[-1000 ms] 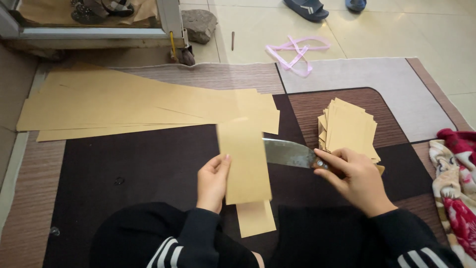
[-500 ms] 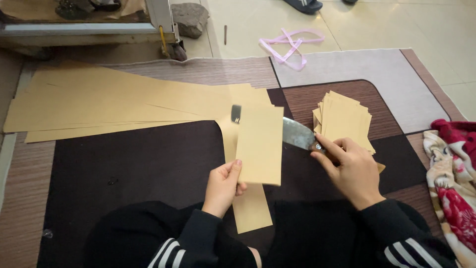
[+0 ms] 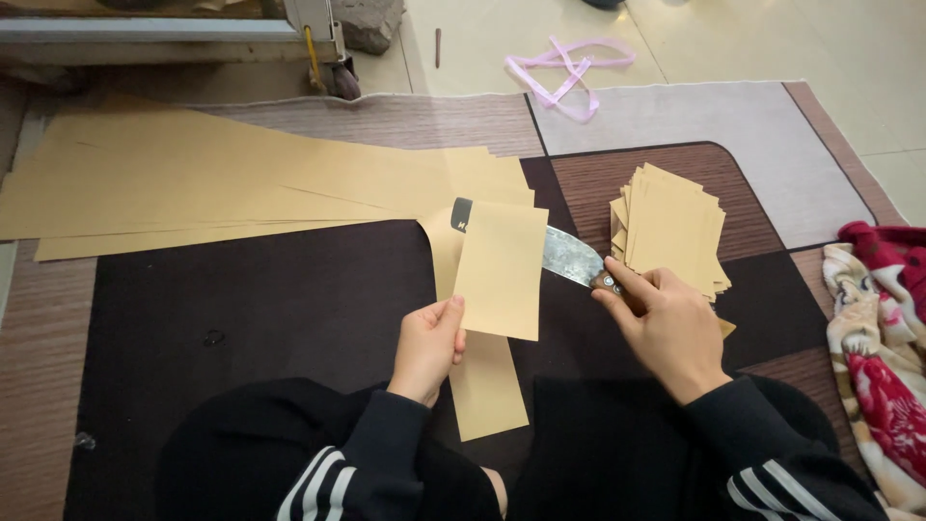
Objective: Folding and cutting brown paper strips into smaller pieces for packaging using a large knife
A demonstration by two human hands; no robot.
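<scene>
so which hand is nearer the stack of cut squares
Right. The right hand grips the knife handle right at the stack's lower edge, fingers overlapping it. The left hand holds a paper piece well to the stack's left, across the blade.

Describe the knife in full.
The knife has a broad, dull grey metal blade with a squared dark tip and a brown handle. It lies roughly level above the dark mat. The right hand grips the handle. A tan paper piece, pinched by the left hand, covers the blade's middle.
</scene>
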